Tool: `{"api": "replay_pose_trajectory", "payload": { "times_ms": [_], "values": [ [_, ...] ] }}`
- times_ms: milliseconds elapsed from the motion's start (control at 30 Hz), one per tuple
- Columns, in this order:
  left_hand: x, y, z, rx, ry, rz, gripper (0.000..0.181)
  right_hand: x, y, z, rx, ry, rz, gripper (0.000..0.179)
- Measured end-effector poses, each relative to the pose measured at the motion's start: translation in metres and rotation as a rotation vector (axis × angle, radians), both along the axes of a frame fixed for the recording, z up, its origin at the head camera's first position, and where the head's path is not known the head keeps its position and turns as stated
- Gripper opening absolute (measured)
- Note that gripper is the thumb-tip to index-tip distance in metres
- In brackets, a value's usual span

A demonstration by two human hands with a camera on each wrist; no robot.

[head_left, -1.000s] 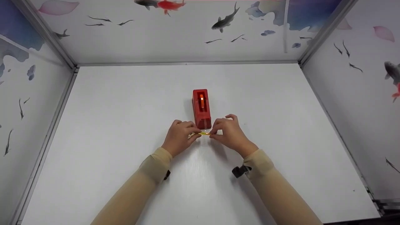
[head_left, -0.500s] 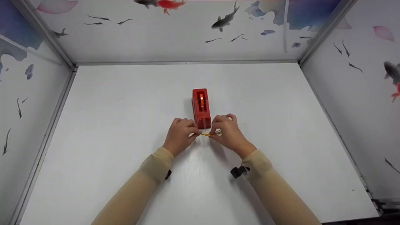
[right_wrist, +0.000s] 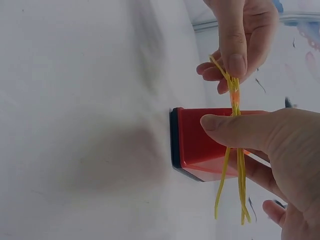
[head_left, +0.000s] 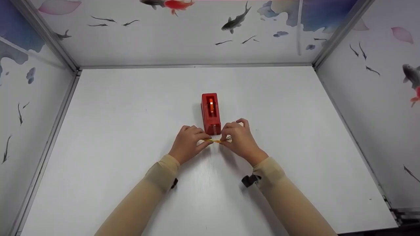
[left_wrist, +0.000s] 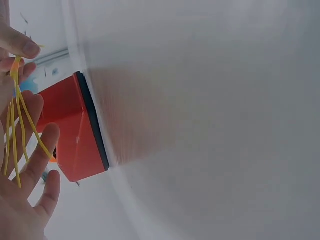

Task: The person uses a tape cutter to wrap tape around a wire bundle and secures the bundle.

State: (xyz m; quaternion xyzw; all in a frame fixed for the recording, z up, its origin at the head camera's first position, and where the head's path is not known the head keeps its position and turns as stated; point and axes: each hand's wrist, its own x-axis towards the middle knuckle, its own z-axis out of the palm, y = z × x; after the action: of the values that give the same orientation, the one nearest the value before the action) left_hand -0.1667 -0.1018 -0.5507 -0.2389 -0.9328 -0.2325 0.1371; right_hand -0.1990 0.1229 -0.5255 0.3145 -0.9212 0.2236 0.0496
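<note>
Both hands hold a bundle of thin yellow strands [right_wrist: 241,175], stretched sideways between their fingertips. An orange band [right_wrist: 235,97] wraps the bundle's middle. The left hand [head_left: 188,141] pinches one end; in the right wrist view its thumb presses the strands just beside the band. The right hand [head_left: 241,139] pinches the bundle on the band's other side, its thumb [right_wrist: 215,122] lying across it. Loose ends stick out past both hands. Just beyond the fingertips stands a red tape dispenser [head_left: 206,118] with an orange wheel [head_left: 211,105] in its slot.
The white table [head_left: 137,98] is bordered at back and sides by panels printed with fish and petals [head_left: 157,39]. The dispenser's dark base [left_wrist: 92,120] sits on the table. Black wrist cameras [head_left: 251,181] hang below the sleeves.
The hands stay close together in front of the dispenser and shift only slightly. Loose strands now show behind the right fingers, where none showed a second ago.
</note>
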Motion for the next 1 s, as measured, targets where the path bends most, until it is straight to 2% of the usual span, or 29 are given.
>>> {"api": "replay_pose_trajectory", "payload": {
  "times_ms": [200, 300, 567, 767, 1000],
  "values": [
    [-0.0022, 0.0019, 0.0017, 0.001, 0.0, -0.025, 0.015, 0.0, 0.0035, -0.002, 0.032, 0.032, -0.019, 0.018],
    [-0.0027, 0.0029, 0.0046, 0.006, -0.009, -0.028, 0.015, 0.0011, 0.0041, -0.0017, 0.034, -0.001, -0.038, 0.017],
    [-0.0004, 0.0006, 0.0079, -0.021, 0.006, 0.014, 0.011, 0.0002, 0.001, 0.0004, 0.034, -0.133, -0.038, 0.008],
    [-0.0004, 0.0017, 0.007, -0.016, 0.023, 0.011, 0.008, -0.0008, 0.0017, -0.0003, 0.03, -0.165, -0.045, 0.005],
    [-0.0006, 0.0015, 0.0075, 0.017, 0.028, 0.02, 0.01, -0.0006, 0.0025, -0.0044, 0.028, -0.209, -0.026, 0.013]
  ]
}}
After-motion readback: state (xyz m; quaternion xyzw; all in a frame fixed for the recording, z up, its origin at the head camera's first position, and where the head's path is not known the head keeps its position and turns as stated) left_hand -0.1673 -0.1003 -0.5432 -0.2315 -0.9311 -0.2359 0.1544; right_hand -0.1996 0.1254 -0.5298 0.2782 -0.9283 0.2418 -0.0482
